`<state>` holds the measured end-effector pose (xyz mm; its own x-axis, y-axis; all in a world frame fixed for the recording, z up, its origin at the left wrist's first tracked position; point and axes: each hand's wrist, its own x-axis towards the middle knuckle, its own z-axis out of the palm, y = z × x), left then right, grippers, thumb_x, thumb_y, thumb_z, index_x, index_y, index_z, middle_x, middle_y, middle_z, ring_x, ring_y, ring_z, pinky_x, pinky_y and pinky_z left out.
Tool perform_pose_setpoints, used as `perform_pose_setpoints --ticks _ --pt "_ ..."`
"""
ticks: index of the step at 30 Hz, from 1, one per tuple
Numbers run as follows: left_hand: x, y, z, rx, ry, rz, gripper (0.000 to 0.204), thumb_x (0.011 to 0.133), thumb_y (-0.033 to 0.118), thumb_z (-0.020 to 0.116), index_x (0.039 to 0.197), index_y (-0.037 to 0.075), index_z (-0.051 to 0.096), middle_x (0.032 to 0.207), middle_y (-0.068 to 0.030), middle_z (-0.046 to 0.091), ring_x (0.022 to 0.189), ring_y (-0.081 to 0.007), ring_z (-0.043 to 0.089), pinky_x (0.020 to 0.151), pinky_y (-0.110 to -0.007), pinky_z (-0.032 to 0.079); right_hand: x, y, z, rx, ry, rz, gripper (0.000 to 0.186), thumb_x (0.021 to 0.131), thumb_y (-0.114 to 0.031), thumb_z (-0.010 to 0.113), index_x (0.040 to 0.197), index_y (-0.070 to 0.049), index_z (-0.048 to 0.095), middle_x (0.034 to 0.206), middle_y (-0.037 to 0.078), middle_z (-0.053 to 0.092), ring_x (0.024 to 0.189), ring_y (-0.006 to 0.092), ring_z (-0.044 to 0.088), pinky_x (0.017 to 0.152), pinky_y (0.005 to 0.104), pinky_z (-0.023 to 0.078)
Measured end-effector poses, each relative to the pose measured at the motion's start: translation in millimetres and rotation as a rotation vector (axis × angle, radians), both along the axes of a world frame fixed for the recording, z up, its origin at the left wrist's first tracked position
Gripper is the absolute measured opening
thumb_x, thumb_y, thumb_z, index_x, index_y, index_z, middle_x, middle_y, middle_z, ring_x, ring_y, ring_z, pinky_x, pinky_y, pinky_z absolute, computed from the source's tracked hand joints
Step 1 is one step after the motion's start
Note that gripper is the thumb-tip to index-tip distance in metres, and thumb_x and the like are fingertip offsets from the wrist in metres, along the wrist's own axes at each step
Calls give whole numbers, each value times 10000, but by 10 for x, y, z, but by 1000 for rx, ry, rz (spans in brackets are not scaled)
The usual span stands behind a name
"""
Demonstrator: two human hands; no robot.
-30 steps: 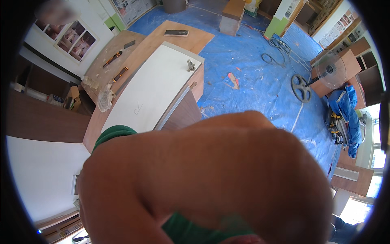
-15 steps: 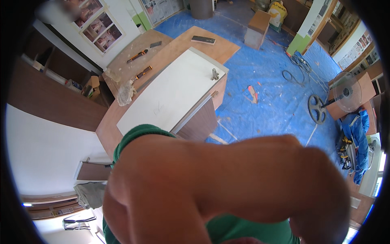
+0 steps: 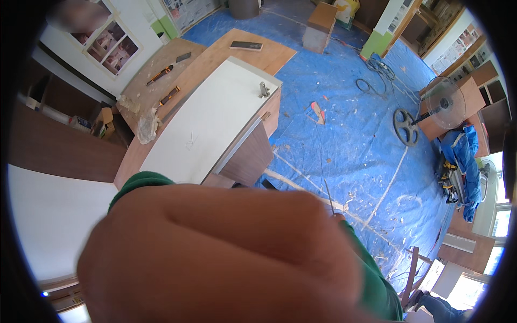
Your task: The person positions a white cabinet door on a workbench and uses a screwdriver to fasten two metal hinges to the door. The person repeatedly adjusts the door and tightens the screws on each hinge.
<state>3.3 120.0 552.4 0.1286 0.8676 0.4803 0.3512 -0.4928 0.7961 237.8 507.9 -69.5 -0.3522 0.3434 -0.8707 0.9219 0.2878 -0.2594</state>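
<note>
A bare, bent arm (image 3: 215,247), blurred and very close, crosses the lower middle; by its side it looks like my left. A green short sleeve (image 3: 141,180) shows at its left end, and its hand cannot be made out. Just past the arm's right end, a small part of my right hand (image 3: 338,217) peeks out, probably closed around a thin straight rod (image 3: 328,195). Most of that hand is hidden. Green cloth (image 3: 371,274) of my shirt lies beside it. Beyond the arm stands a cabinet with a white panel (image 3: 199,129) on top and a metal hinge (image 3: 264,90).
Two orange-and-black tools (image 3: 169,96) and crumpled plastic (image 3: 146,126) rest on the wooden board (image 3: 269,56) left of the cabinet. Blue sheeting (image 3: 344,145) covers the floor. A standing fan (image 3: 444,105) and a coiled cable (image 3: 377,81) are at the right.
The surroundings have shifted left in the picture. The bent arm has swung left and its right end has drawn back, uncovering the floor, part of my right hand and the thin rod.
</note>
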Motion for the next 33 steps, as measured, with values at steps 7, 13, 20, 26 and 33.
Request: perform_pose_setpoints --ticks 7,13,20,26,33 --pt "-146 -226 105 34 -239 19 299 807 207 843 1088 141 764 868 -76 674 759 -193 642 679 -304 512 45 -40 221 76 -1 145 229 854 -159 788 1018 -34 690 846 123 714 670 267 711 560 428 584" --pt "-314 -283 -489 241 -390 322 490 796 247 806 1205 5 685 944 -109 646 788 -204 625 704 -345 487 66 -121 255 95 35 78 209 868 -146 764 998 0 691 824 134 729 635 256 717 534 415 587" --pt "-597 -528 -1908 -72 -699 852 610 827 282 641 1312 -86 595 1045 -105 624 1001 -215 593 903 -348 449 -21 -247 486 176 63 97 343 890 -280 775 971 41 686 760 123 713 564 248 693 494 394 600" --pt "-561 -646 -2167 -36 -811 1001 514 827 107 554 1308 -64 615 1044 -79 624 976 -167 576 933 -323 458 -169 -224 637 172 12 60 542 869 -483 784 928 49 693 747 117 688 591 241 687 520 390 609" --pt "-567 -595 -2216 -159 -746 1065 420 883 96 596 1290 4 653 1024 -46 616 982 -123 549 913 -277 430 -231 -22 401 84 25 53 465 887 -419 738 905 43 692 753 106 684 582 233 674 572 403 608"
